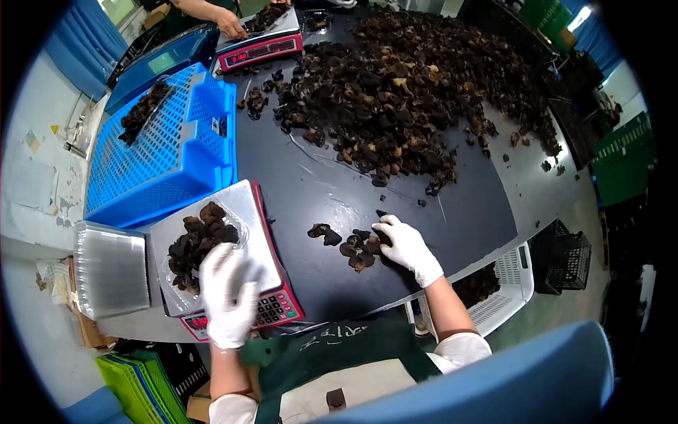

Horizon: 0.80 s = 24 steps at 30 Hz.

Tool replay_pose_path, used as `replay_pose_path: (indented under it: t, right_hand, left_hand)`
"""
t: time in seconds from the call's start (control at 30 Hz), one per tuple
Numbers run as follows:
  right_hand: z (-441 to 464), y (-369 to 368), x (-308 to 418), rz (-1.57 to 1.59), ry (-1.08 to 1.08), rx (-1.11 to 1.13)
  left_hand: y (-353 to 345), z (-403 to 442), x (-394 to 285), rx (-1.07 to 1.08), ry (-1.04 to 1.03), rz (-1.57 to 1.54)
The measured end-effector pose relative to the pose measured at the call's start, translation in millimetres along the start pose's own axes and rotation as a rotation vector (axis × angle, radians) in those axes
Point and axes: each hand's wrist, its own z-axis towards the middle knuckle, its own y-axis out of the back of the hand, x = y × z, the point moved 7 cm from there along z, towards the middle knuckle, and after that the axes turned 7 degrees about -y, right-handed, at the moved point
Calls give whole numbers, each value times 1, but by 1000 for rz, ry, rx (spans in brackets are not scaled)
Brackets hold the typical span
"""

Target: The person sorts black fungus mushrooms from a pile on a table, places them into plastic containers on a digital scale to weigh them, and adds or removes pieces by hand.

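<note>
My left hand point(229, 300), in a white glove and smeared by motion, is over the near right edge of a clear plastic tray of dark wood ear mushrooms point(189, 249). This tray rests on the metal plate of a red digital scale point(286, 305). Whether the left fingers grip a piece cannot be made out. My right hand point(406, 249), gloved too, lies on the dark tabletop with its fingers apart, beside a few loose wood ear mushrooms point(359, 252). Another small mushroom piece point(326, 234) lies farther left.
A large heap of wood ear mushrooms point(409, 92) covers the far table. Blue crates point(162, 169) bear another filled tray. Stacked clear trays point(111, 272) stand left of my scale. Across the table, a co-worker's hand point(231, 25) is at a second scale point(260, 51). A white basket point(512, 283) stands below right.
</note>
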Motion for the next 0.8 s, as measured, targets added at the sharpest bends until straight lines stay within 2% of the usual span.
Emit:
replay_pose_path:
  t: [0.07, 0.13, 0.2, 0.27, 0.3, 0.37, 0.4, 0.47, 0.5, 0.57, 0.63, 0.7, 0.73, 0.8]
  right_hand:
    - [2, -18, -22, 89, -2, -8]
    - [2, -14, -38, 287, -12, -48]
    - [-13, 10, -57, 503, -75, -125]
    - [-43, 53, -79, 510, -248, -128]
    - [-61, 72, -101, 492, -234, -174]
    - [-112, 100, -167, 255, -442, -128]
    - [-140, 107, -200, 88, -532, -113]
    - [-183, 131, -224, -424, -668, -116]
    - [-181, 134, -220, -422, -668, -115]
    - [-161, 142, -180, -207, -449, -338]
    - [-121, 122, -124, 4, -344, -239]
    - [-93, 86, -74, 163, -98, -120]
    - [-79, 52, -37, 232, 127, -152]
    - [-65, 25, -11, 250, 236, -131]
  left_hand:
    - [-56, 10, -24, 192, 41, -46]
    - [-115, 10, -29, 295, 45, -73]
    - [-166, 4, -13, 289, 98, -109]
    - [-200, -5, 10, 244, 130, -4]
    - [-215, -11, 23, 241, 174, 44]
    - [-238, -20, 46, 249, 265, 85]
    - [-243, -20, 46, 246, 241, 171]
    - [-255, -19, 46, 217, 135, 138]
    - [-259, -13, 36, 217, 82, 106]
    - [-259, 0, 0, 232, -43, 54]
    - [-267, 5, -28, 335, -174, 55]
    - [-276, -2, -46, 415, -298, 216]
    - [-284, -7, -40, 473, -324, 188]
    - [-288, -12, -29, 450, -311, 137]
